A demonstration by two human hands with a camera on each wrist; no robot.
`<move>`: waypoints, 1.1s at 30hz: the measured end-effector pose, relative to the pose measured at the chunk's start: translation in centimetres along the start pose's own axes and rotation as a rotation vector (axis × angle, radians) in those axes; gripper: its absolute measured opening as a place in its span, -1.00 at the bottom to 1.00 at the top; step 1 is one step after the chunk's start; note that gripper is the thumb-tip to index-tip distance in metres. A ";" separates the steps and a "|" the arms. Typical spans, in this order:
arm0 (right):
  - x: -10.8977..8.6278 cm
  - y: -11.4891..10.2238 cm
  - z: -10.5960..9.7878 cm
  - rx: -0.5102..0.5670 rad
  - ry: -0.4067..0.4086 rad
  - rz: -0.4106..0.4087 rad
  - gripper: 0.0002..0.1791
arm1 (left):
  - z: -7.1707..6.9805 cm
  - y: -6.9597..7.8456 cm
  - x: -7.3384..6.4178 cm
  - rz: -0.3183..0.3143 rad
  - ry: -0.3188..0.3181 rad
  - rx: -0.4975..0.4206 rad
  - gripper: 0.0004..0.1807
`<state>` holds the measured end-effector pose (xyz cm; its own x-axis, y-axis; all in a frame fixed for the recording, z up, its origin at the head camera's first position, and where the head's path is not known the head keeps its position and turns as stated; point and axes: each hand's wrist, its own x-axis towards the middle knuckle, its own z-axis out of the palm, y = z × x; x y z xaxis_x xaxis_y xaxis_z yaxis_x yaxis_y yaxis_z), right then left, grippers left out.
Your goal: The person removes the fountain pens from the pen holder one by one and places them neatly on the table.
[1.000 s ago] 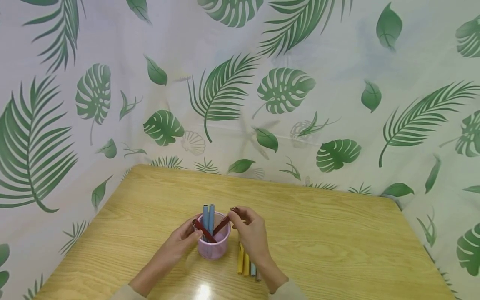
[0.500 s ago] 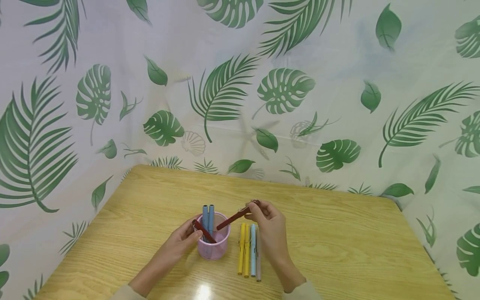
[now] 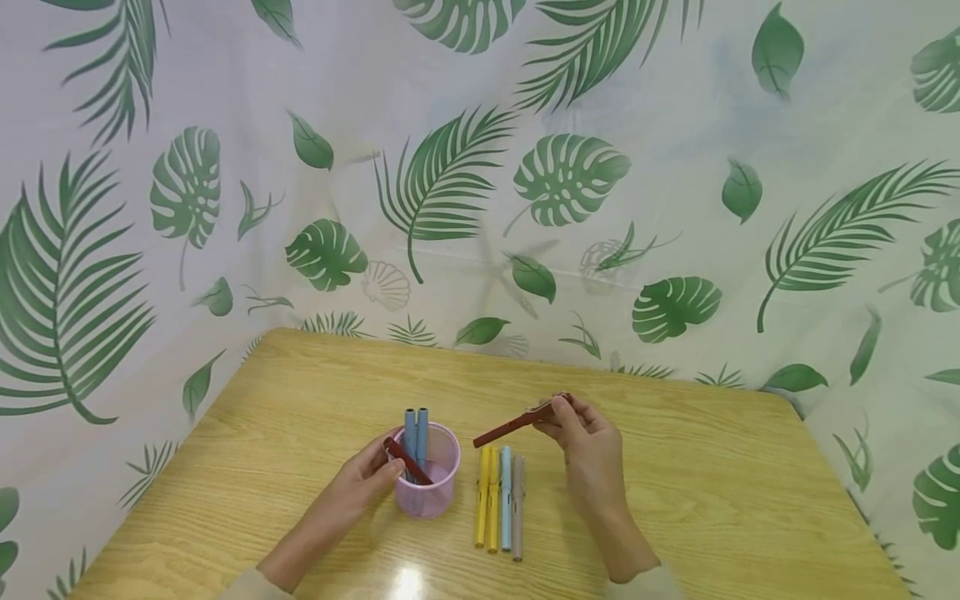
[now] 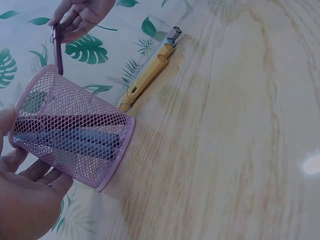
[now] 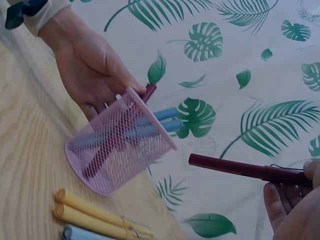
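My left hand point(image 3: 358, 487) grips a pink mesh pen cup point(image 3: 425, 502) by its left side, thumb at the rim and fingers around the wall. Inside the cup stand two blue pens point(image 3: 422, 433) and a dark red pen point(image 3: 408, 461), which leans left near the thumb. To the right, my right hand point(image 3: 592, 454) pinches another dark red pen point(image 3: 504, 431) by its clip end. That pen slants above the table, its free end pointing left toward the cup; the right wrist view shows its barrel point(image 5: 225, 166) apart from the rim.
Between cup and right hand, two yellow pens point(image 3: 482, 500), a light blue pen point(image 3: 506, 504) and a grey pen point(image 3: 517, 517) lie side by side on the wooden table point(image 3: 712, 500). A leaf-patterned cloth point(image 3: 465, 275) hangs behind the table's far edge.
My right hand has drawn the dark red pen out of the cup and carried it to the right, uncovering the row of pens. The left hand and cup have stayed in place.
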<state>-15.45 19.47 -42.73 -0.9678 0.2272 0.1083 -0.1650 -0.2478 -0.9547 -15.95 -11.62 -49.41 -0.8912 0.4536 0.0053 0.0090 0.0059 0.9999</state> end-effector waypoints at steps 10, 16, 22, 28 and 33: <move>0.6 -1.7 -3.7 0.027 0.076 0.001 -0.67 | 0.0 -0.1 0.0 -0.008 -0.006 -0.004 -0.34; 0.8 -2.7 -5.5 0.070 0.091 -0.022 -0.74 | 0.0 0.0 0.0 -0.015 -0.007 -0.015 -0.32; 0.8 -3.1 -7.0 0.043 0.084 -0.018 -0.75 | 0.0 -0.1 -0.1 -0.016 -0.005 -0.019 -0.31; 0.7 -3.4 -8.1 0.030 0.066 -0.026 -0.77 | 0.1 0.0 -0.1 -0.019 0.010 -0.019 -0.32; 0.8 -3.5 -8.6 0.031 0.080 -0.033 -0.80 | 0.1 0.0 0.0 -0.029 0.010 -0.022 -0.32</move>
<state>-14.00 28.61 -41.70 -0.9438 0.3094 0.1159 -0.2035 -0.2679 -0.9417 -15.88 -11.55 -49.41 -0.8954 0.4446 -0.0232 -0.0262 -0.0007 0.9997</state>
